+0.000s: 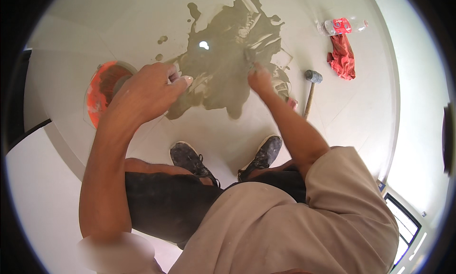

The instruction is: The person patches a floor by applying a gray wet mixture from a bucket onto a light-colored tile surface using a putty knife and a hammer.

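Wet grey-green slurry (216, 70) lies spread in an uneven patch over the pale tiled floor, with streaks in its right part. At the patch's right side, my right hand (260, 79) is closed around a small hand tool (249, 57). Motion smears the tool, and its exact kind cannot be made out. My left hand (154, 89) hovers over the patch's left edge, its fingers loosely curled and no object showing in them. Beside it stands an orange-red bucket (97, 96), partly covered by my left hand and forearm.
A mallet (313, 76) with a dark head and wooden handle lies right of the slurry. Farther right are a red cloth (342, 58) and a clear plastic bottle (343, 25). My dark shoes (186, 155) are planted on the near side. A wall bounds the floor at the right.
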Action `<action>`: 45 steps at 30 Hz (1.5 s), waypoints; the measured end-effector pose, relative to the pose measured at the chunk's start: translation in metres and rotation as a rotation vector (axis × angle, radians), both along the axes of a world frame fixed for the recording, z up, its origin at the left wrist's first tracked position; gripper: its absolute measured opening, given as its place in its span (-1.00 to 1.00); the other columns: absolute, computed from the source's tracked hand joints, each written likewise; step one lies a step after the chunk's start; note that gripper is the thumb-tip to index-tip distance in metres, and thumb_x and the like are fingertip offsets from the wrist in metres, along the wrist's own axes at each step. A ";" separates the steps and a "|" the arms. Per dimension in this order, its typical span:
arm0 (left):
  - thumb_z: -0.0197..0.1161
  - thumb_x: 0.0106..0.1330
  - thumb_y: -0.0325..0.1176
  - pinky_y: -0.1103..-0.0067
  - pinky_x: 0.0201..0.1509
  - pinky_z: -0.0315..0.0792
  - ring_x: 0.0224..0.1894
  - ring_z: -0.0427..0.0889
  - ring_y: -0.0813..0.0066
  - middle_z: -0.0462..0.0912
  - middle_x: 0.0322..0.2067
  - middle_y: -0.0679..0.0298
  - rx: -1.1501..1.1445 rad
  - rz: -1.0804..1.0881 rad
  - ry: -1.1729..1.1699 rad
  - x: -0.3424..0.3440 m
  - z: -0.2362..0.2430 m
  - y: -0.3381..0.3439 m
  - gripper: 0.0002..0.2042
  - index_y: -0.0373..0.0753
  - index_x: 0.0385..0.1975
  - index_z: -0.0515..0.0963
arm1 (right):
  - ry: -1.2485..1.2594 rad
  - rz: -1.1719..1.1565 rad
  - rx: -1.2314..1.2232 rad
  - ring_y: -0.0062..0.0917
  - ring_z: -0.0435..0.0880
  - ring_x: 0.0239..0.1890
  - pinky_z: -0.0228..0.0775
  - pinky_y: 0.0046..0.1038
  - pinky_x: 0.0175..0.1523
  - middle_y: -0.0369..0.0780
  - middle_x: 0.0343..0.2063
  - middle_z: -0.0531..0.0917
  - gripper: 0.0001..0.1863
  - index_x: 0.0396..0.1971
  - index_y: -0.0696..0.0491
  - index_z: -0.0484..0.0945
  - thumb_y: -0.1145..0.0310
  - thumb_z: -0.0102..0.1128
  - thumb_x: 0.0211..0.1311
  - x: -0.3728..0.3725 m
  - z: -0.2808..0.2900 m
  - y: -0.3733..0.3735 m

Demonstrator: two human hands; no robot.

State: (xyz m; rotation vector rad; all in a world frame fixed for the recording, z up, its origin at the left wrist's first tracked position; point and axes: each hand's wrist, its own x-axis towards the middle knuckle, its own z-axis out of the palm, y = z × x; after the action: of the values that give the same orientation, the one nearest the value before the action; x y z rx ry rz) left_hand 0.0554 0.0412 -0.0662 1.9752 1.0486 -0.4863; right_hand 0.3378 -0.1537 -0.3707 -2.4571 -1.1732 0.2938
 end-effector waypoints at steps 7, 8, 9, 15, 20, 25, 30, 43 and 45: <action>0.17 0.40 -0.10 0.40 -0.36 0.28 -0.48 0.28 0.46 0.31 -0.59 0.28 -0.004 -0.003 -0.064 -0.014 -0.013 0.004 -0.59 -0.41 -0.45 0.44 | 0.082 -0.144 0.010 0.18 0.64 -0.02 0.48 0.04 0.12 0.26 -0.13 0.66 -0.54 0.15 0.21 0.48 0.29 0.00 0.34 0.028 0.038 0.018; 0.18 0.40 -0.10 0.40 -0.37 0.28 -0.49 0.27 0.46 0.31 -0.59 0.28 -0.006 0.014 -0.075 -0.016 -0.016 0.005 -0.59 -0.41 -0.45 0.44 | 0.164 -0.183 -0.033 0.17 0.65 -0.03 0.49 0.04 0.09 0.25 -0.13 0.66 -0.56 0.13 0.21 0.49 0.29 0.00 0.34 0.038 0.035 0.023; 0.18 0.40 -0.10 0.40 -0.37 0.28 -0.49 0.27 0.46 0.31 -0.59 0.28 -0.008 0.016 -0.077 -0.014 -0.016 0.007 -0.59 -0.41 -0.45 0.44 | 0.107 -0.109 -0.033 0.17 0.65 -0.05 0.50 0.04 0.09 0.24 -0.13 0.66 -0.55 0.13 0.20 0.49 0.31 0.03 0.31 0.032 0.027 0.017; 0.17 0.40 -0.09 0.40 -0.35 0.28 -0.48 0.27 0.45 0.30 -0.60 0.27 -0.009 -0.003 -0.015 -0.019 -0.012 0.010 -0.58 -0.41 -0.46 0.42 | 0.143 0.016 -0.016 0.17 0.64 -0.06 0.50 -0.01 0.09 0.21 -0.13 0.67 -0.47 0.19 0.17 0.48 0.34 0.18 0.20 -0.043 0.029 -0.015; 0.11 0.42 -0.07 0.26 -0.26 0.43 -0.49 0.50 0.22 0.54 -0.57 0.08 0.043 -0.035 -0.004 -0.014 -0.007 0.009 -0.57 -0.40 -0.43 0.50 | -0.318 -0.248 0.129 -0.24 0.77 -0.44 0.59 -0.25 -0.25 0.04 -0.41 0.75 -0.53 0.08 0.10 0.64 0.15 0.25 0.24 0.068 0.014 0.003; 0.12 0.41 -0.08 0.28 -0.25 0.45 -0.46 0.55 0.21 0.57 -0.55 0.06 0.029 0.033 -0.041 -0.023 -0.009 0.009 -0.59 -0.41 -0.40 0.52 | 0.058 -0.333 -0.108 -0.05 0.72 -0.02 0.53 -0.13 0.12 0.08 -0.13 0.73 -0.63 -0.18 0.19 0.72 0.27 0.15 0.12 0.124 0.063 0.046; 0.13 0.38 -0.09 0.29 -0.30 0.44 -0.52 0.52 0.19 0.53 -0.59 0.05 0.071 0.003 -0.077 -0.033 -0.010 0.012 -0.59 -0.42 -0.43 0.50 | 0.198 -0.340 -0.278 -0.31 0.68 -0.49 0.52 -0.28 -0.34 -0.06 -0.52 0.69 -0.74 -0.42 0.22 0.68 0.32 0.13 0.16 0.123 0.094 0.078; 0.13 0.43 -0.10 0.33 -0.29 0.42 -0.49 0.52 0.26 0.54 -0.59 0.12 0.064 0.023 -0.208 -0.043 -0.002 0.011 -0.60 -0.42 -0.39 0.54 | 0.249 -0.444 -0.430 -0.41 0.61 -0.68 0.41 -0.35 -0.58 -0.10 -0.68 0.63 -0.77 -0.62 0.22 0.60 0.45 0.08 0.16 0.078 0.123 0.110; 0.12 0.43 -0.10 0.31 -0.27 0.44 -0.49 0.56 0.20 0.57 -0.58 0.09 0.112 0.037 -0.258 -0.047 -0.004 0.011 -0.59 -0.42 -0.37 0.56 | 0.227 -0.458 -0.459 -0.38 0.66 -0.65 0.48 -0.34 -0.53 -0.10 -0.67 0.65 -0.74 -0.59 0.21 0.62 0.41 0.06 0.19 0.080 0.119 0.107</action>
State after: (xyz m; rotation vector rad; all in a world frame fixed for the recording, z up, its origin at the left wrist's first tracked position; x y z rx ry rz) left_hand 0.0086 0.0526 -0.0701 2.0478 0.9632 -0.1492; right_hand 0.4176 -0.0462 -0.2516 -2.8896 -0.4599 0.7454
